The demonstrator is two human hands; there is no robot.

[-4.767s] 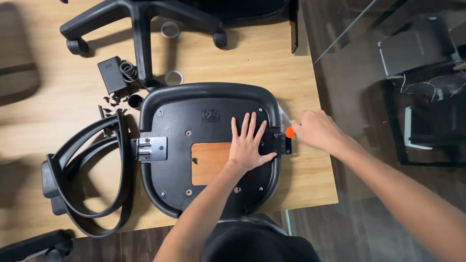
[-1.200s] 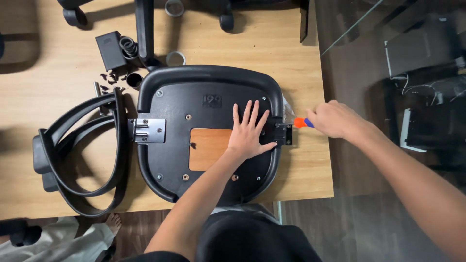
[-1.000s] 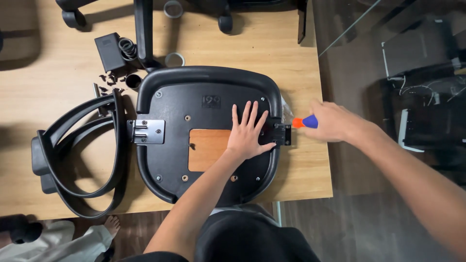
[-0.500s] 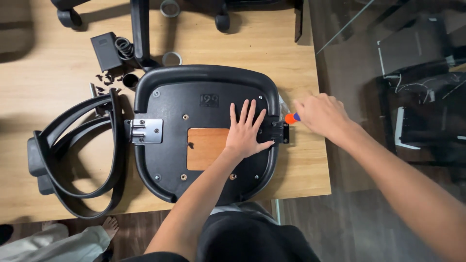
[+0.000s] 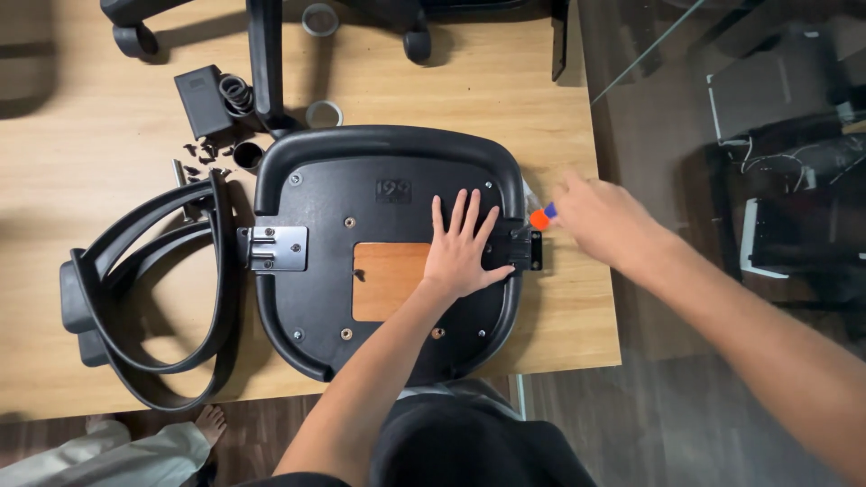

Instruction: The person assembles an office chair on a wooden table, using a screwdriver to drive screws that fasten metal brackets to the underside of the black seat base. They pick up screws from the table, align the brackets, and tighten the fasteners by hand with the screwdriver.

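A wooden table (image 5: 108, 162) carries an upturned black chair seat (image 5: 388, 180) at its middle, underside facing up. Left of the seat lie two curved black armrests (image 5: 149, 298); a metal bracket (image 5: 275, 248) sits on the seat's left edge. The left hand (image 5: 462, 252) lies flat on the seat, fingers spread, holding nothing. The right hand (image 5: 600, 216), at the seat's right edge, is closed around a screwdriver (image 5: 541, 216) with an orange and blue handle. Small screws (image 5: 203, 153) lie scattered at far left.
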